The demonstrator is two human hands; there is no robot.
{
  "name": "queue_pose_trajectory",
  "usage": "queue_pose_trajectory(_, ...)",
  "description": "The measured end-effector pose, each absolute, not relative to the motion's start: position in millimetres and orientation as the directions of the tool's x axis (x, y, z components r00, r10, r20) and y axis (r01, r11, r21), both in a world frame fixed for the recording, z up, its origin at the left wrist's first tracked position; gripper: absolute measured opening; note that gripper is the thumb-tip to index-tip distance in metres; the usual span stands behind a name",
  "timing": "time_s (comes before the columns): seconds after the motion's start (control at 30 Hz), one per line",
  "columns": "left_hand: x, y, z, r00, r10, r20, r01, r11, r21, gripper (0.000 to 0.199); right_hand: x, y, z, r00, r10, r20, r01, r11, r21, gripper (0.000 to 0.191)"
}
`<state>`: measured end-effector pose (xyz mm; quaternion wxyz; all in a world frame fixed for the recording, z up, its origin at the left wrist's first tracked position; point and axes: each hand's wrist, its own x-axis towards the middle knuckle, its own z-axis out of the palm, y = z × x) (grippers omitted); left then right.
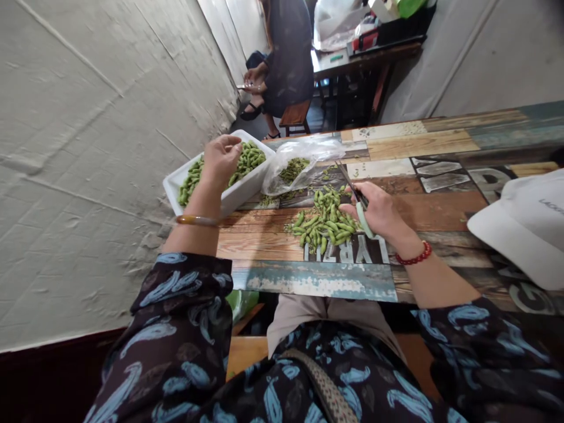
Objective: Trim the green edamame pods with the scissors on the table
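Observation:
Above the white plastic bin [232, 202], my left hand [221, 157] is loosely curled, thumb and fingertips slightly apart, with nothing visible between them. Green soybean pods [250, 160] fill much of that bin. My right hand [376, 208] is closed around scissors [362, 212] with pale green handles, their blades pointing up and away to the left. Beside the scissors lies a loose heap of soybean pods [328, 220] on the wood-patterned table [259, 244]. A clear plastic bag [279, 176] with green trimmings inside rests between the bin and the heap.
A white cap [524, 220] lies at the table's right side. The bare wall [88, 147] runs close along the left. Beyond the table, a person [288, 59] sits on a wooden stool [295, 114], near another table [370, 61] loaded with bags and boxes.

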<state>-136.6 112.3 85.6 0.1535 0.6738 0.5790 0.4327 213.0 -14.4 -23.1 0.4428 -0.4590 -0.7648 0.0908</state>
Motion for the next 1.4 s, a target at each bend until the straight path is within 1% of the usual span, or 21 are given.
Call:
queue_pose_trajectory(0.07,-116.1,95.9,79.7,-0.001,0.914,0.405,0.604,-0.323,0.729,0.017,213.9,-14.4,-21.5,-0.170,0.800,0.576,0.621,0.541,-0.567,0.039)
queue_pose_trajectory(0.13,-94.2,74.8,71.2,0.110,0.913,0.393,0.591,-0.378,0.713,0.017,214.4,-14.5,-19.9,-0.149,0.812,0.565,0.624,0.520,-0.583,0.040)
queue_pose_trajectory(0.2,-77.0,51.3,58.6,0.224,0.908,0.355,0.613,-0.414,0.673,0.018,214.6,-14.6,-18.7,-0.136,0.815,0.564,0.629,0.511,-0.586,0.040)
queue_pose_trajectory(0.27,-67.2,28.9,42.0,0.340,0.892,0.298,0.665,-0.452,0.595,0.017,214.5,-14.7,-18.0,-0.137,0.810,0.570,0.630,0.516,-0.581,0.040)
queue_pose_trajectory(0.43,-61.5,-5.5,2.3,0.396,0.908,0.141,0.804,-0.416,0.425,0.014,212.7,-15.2,-17.3,-0.161,0.799,0.580,0.619,0.539,-0.571,0.040)
queue_pose_trajectory(0.57,-53.8,-9.8,-6.3,0.412,0.905,0.106,0.874,-0.426,0.233,0.010,212.6,-15.0,-17.6,-0.166,0.805,0.570,0.618,0.535,-0.576,0.041)
queue_pose_trajectory(0.63,-49.0,-7.4,-5.0,0.409,0.907,0.096,0.880,-0.420,0.223,0.010,213.2,-14.2,-17.9,-0.163,0.808,0.566,0.610,0.534,-0.585,0.040)
queue_pose_trajectory(0.67,-46.6,-5.7,-3.9,0.412,0.907,0.092,0.871,-0.421,0.253,0.011,213.5,-13.7,-18.0,-0.164,0.809,0.565,0.609,0.534,-0.587,0.039)
queue_pose_trajectory(0.7,-44.2,-4.0,-2.6,0.416,0.904,0.093,0.851,-0.424,0.309,0.012,213.6,-13.3,-18.0,-0.166,0.808,0.565,0.610,0.534,-0.586,0.039)
queue_pose_trajectory(0.73,-41.4,-2.4,-1.3,0.416,0.904,0.101,0.819,-0.420,0.392,0.014,213.6,-13.0,-18.0,-0.169,0.807,0.565,0.612,0.536,-0.582,0.038)
queue_pose_trajectory(0.77,-38.3,-1.1,0.3,0.405,0.908,0.111,0.765,-0.403,0.503,0.015,213.5,-12.8,-17.9,-0.172,0.806,0.567,0.614,0.538,-0.578,0.038)
queue_pose_trajectory(0.8,-34.8,-0.1,2.0,0.385,0.916,0.114,0.680,-0.365,0.636,0.015,213.2,-12.7,-17.7,-0.174,0.803,0.570,0.614,0.541,-0.575,0.038)
queue_pose_trajectory(0.87,-26.5,1.1,6.3,0.348,0.935,0.073,0.412,-0.223,0.883,0.017,212.8,-12.8,-17.2,-0.175,0.796,0.580,0.609,0.550,-0.571,0.039)
queue_pose_trajectory(0.9,-22.0,1.7,8.7,0.348,0.937,0.033,0.261,-0.131,0.956,0.020,212.7,-12.9,-16.9,-0.176,0.792,0.585,0.605,0.556,-0.570,0.040)
queue_pose_trajectory(0.93,-17.6,2.5,11.2,0.358,0.934,-0.008,0.128,-0.041,0.991,0.023,212.7,-12.9,-16.5,-0.181,0.789,0.588,0.601,0.562,-0.568,0.042)
queue_pose_trajectory(0.97,-13.4,3.5,13.6,0.373,0.927,-0.040,0.026,0.033,0.999,0.027,212.8,-12.8,-16.2,-0.190,0.787,0.587,0.600,0.567,-0.565,0.043)
queue_pose_trajectory(1.03,-6.9,6.4,16.7,0.394,0.915,-0.082,-0.092,0.128,0.988,0.035,213.2,-12.7,-16.1,-0.219,0.784,0.581,0.601,0.578,-0.553,0.046)
queue_pose_trajectory(1.1,-3.7,9.6,16.5,0.391,0.915,-0.094,-0.154,0.166,0.974,0.042,212.9,-12.9,-16.6,-0.255,0.780,0.571,0.598,0.592,-0.541,0.048)
queue_pose_trajectory(1.17,-3.9,12.0,13.0,0.373,0.924,-0.082,-0.193,0.164,0.967,0.042,211.4,-14.1,-17.8,-0.294,0.771,0.565,0.589,0.612,-0.528,0.050)
queue_pose_trajectory(1.27,-6.6,12.1,5.6,0.337,0.940,-0.052,-0.192,0.122,0.974,0.037,207.3,-18.7,-18.8,-0.356,0.752,0.555,0.575,0.644,-0.504,0.050)
queue_pose_trajectory(1.4,-6.7,8.1,2.3,0.340,0.940,-0.010,-0.113,0.052,0.992,0.030,202.9,-25.2,-17.0,-0.406,0.749,0.523,0.581,0.654,-0.485,0.047)
